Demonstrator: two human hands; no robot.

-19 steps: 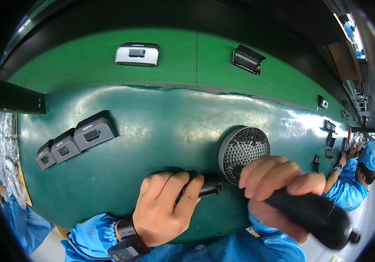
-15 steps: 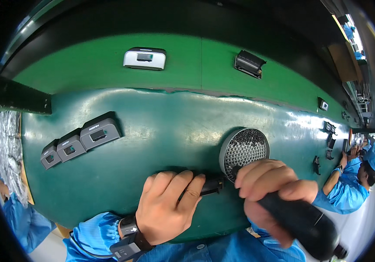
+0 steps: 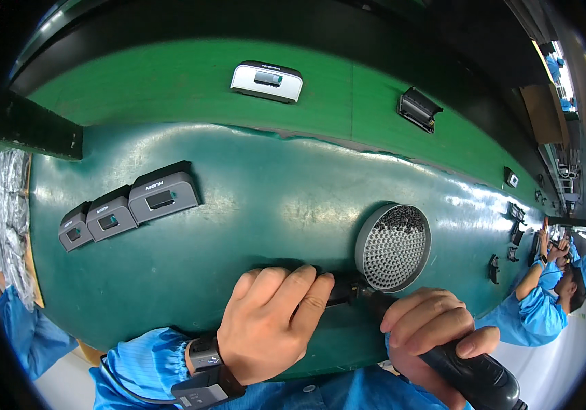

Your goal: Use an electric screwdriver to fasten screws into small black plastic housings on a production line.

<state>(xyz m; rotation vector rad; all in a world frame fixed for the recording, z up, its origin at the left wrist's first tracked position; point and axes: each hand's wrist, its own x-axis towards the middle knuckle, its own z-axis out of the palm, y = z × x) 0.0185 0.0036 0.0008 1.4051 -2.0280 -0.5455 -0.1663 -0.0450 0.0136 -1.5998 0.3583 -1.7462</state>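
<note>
My left hand lies closed over a black plastic housing and grips it on the bench, hiding most of it. In my right hand, the fingers wrap round a black electric screwdriver. Its nose is at the housing's exposed right end; whether the bit sits in a screw cannot be made out. Just beyond stands a round grey tray with a grid of small holes. Small dark screws are heaped at its far side.
Three grey device housings stand in a row at left. On the green strip behind are a silver housing and an open black one. Black parts lie at right, near a co-worker. Plastic-wrapped items are far left.
My right hand has brought the screwdriver's nose from the near edge of the screw tray down and left to the housing's end. My left hand keeps its grip. The whole view has shifted slightly.
</note>
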